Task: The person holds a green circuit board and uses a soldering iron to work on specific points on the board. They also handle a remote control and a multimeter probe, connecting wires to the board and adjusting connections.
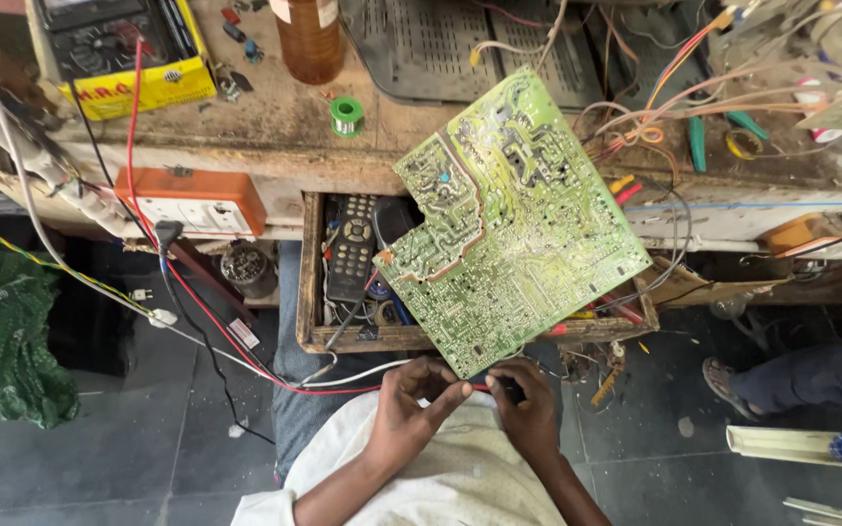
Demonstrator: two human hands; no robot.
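Green and densely tracked with silver solder, a large notched printed circuit board [511,219] is held up with its soldered face toward the camera, tilted so that its long axis runs from a low near corner, just above the lap, up and away to the right toward the worn wooden workbench [275,136]. That low corner is pinched between both hands: the left hand [411,404] is closed with fingertips pressed to the board's bottom edge, and the right hand [526,404] is closed beside it, gripping the same corner from the other side, something small and dark seeming to be caught under its fingers. The two hands are nearly touching and about equally near the board, whose whole bulk lies forward of and above them. Behind the board an open wooden drawer [306,282] is seen, with a black remote control [351,255] lying in it. A red wire [197,307] is draped down from the bench across the lap.
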